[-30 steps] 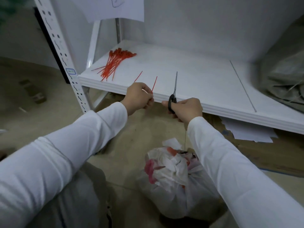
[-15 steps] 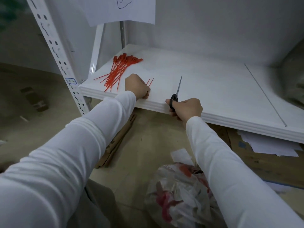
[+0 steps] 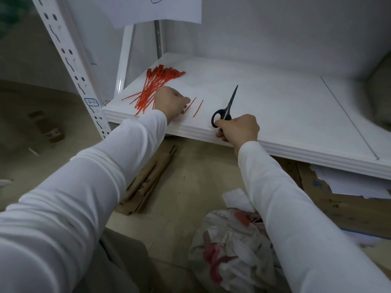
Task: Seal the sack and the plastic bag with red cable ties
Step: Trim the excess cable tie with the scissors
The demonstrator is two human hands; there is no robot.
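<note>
**Shelf front, left end: cable ties, scissors, bag below**

1. Red cable ties [image 3: 157,85]: a loose bundle lying on the white shelf board [image 3: 285,106] at its front-left corner. The heads fan toward the back and the tails run to the front edge.
2. Two thin red strips [image 3: 198,108]: these lie apart from the bundle, near the front edge, between my two hands. The left one runs out from under my left fingers.
3. My left hand [image 3: 170,103]: knuckles up and fingers curled under, resting on the board just right of the bundle. I cannot tell whether it pinches the nearer strip or only lies against it.
4. My right hand [image 3: 239,130]: at the front edge, fingers wrapped round the lower handle of the scissors [image 3: 227,108]. The handles are black with one loop exposed. The blades are together, flat on the board, and point toward the back.
5. Plastic bag [image 3: 232,250]: on the floor below the front edge, under my right forearm. It is translucent and stuffed with crumpled white and red material. Its top is partly hidden by my sleeve.
6. Flattened cardboard [image 3: 148,182]: on the floor beneath the shelf's left end.
7. White paper sheets [image 3: 349,185]: under the board toward its right end.
8. Perforated white upright [image 3: 69,60]: at the front-left corner, carrying a small blue-bordered label [image 3: 91,101].
9. Paper sheet [image 3: 156,9]: hanging above the back-left corner.
</note>
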